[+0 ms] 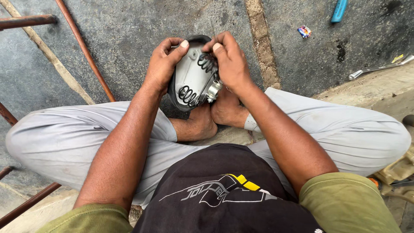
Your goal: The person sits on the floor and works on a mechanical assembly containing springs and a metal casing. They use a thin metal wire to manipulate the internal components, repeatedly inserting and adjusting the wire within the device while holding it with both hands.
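Above the crossed feet, the left hand (163, 64) grips the upturned bicycle saddle (189, 80) while the right hand (230, 62) pinches its coil spring (208, 63), best worked with the shell braced steady.

**Roadside repair spot on bare ground**

We're looking at an open-air, floor-level workshop: a person is sitting cross-legged and barefoot on rough grey concrete (129, 39). A metal spanner (379, 67) is lying on a stone ledge, a blue tool handle (339, 10) is resting nearby, and rusty metal rods (84, 47) are crossing the ground at the side.
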